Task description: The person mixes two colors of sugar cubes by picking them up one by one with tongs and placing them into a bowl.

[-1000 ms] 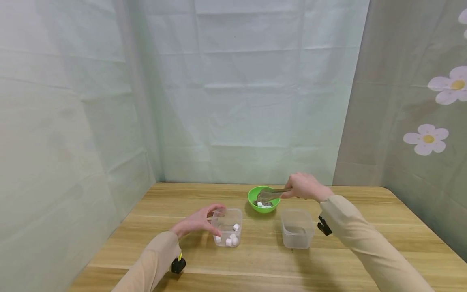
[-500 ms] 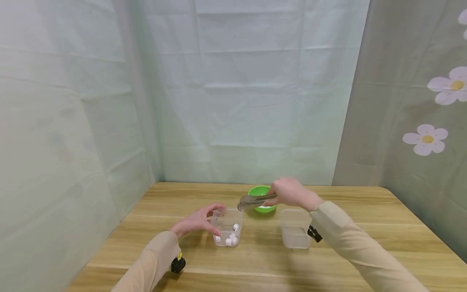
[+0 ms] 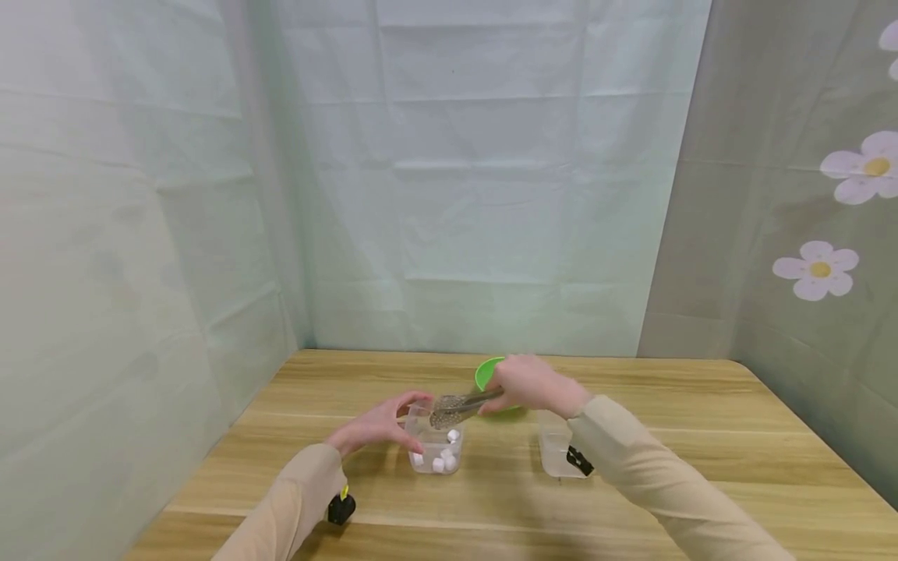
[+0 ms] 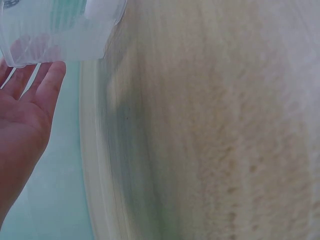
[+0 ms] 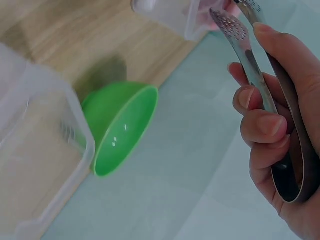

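My left hand point(image 3: 382, 425) holds a clear plastic container point(image 3: 418, 448) by its left side, fingers toward the far wall and thumb toward the near one. Several small white chunks point(image 3: 447, 456) lie in it. In the left wrist view the fingers point(image 4: 49, 85) reach the container wall point(image 4: 75, 47). My right hand point(image 3: 535, 386) grips metal tongs point(image 3: 466, 401) with perforated tips, which hang over that container. The right wrist view shows the tongs point(image 5: 260, 82) with tips spread apart and nothing visible between them.
A green bowl point(image 3: 487, 374) stands behind the right hand, partly covered by it. A second clear container point(image 3: 554, 456) sits to the right, under the right forearm. Everything stands on a wooden table point(image 3: 337, 382) with pale curtains behind it.
My right hand has brought the tongs out of the green bowl, leftward and nearer, to over the container with the white chunks. The left hand stays in place.
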A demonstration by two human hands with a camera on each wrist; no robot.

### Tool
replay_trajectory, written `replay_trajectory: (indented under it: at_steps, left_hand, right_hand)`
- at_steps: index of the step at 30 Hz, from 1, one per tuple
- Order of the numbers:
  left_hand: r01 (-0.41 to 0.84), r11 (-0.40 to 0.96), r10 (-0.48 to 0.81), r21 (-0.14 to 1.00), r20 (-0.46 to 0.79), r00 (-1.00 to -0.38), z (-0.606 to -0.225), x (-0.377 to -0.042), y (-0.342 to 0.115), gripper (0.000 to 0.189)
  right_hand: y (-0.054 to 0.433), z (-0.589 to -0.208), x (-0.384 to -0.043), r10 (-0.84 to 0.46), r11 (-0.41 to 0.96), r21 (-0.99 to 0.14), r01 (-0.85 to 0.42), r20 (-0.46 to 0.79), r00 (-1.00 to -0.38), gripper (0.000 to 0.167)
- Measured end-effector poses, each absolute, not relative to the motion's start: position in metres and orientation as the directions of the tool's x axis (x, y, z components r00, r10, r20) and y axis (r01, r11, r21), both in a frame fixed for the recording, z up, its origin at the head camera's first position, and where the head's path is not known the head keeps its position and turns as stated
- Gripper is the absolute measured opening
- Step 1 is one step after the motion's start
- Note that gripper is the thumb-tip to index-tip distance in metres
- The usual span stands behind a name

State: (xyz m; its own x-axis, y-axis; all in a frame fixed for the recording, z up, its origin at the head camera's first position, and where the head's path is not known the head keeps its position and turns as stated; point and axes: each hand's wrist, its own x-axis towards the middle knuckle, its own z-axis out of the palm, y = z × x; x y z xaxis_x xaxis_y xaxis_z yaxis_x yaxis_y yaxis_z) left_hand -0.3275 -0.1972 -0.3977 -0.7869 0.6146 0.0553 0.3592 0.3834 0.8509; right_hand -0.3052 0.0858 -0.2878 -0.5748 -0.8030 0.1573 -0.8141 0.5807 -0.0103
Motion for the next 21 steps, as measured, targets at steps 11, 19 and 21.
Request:
replay_trajectory:
  at_steps: [11,19,21]
  left_hand:
    - [0.359,0.342,0.637,0.869,0.066,-0.768,-0.398,-0.329,-0.196,0.080]
    - [0.353,0.341,0.642,0.871,0.059,-0.765,-0.396,-0.327,-0.195,0.080]
    - [0.348,0.338,0.642,0.875,0.056,-0.764,-0.394,-0.325,-0.194,0.079]
  right_hand:
    - [0.063,-0.301,-0.303,-0.804,0.591,0.036,-0.806,0.111,-0.584,0.024]
    - [0.050,-0.309,-0.305,-0.781,0.624,0.023,-0.781,0.045,-0.623,0.029]
    - [0.046,-0.310,-0.304,-0.776,0.630,0.024,-0.776,0.035,-0.629,0.031]
